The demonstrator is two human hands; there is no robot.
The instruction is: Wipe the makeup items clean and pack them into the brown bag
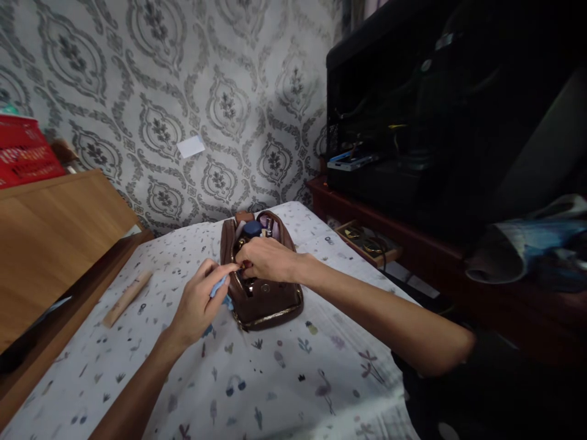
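A brown leather-like bag (pixel 270 315) lies unzipped on the patterned cloth, its gold zipper showing along the near edge. In its opening are a round dark blue item (pixel 252 229) and several small tubes and bottles. My right hand (pixel 266 258) reaches down into the bag from the right, fingers curled together; what they grip is hidden. At the bag's left rim is my left hand (pixel 202 299), closed around a light blue cloth (pixel 220 290). Its index finger points toward the right fingertips and touches the bag's edge.
A white cloth (pixel 279 385) with small prints covers the surface. To the left lie a beige tube-like object (pixel 127 298) and a slanted wooden panel (pixel 59 238) with a red box (pixel 27 150) above. On the right, a small open drawer (pixel 369 241) sits below a large black screen-like case (pixel 435 122).
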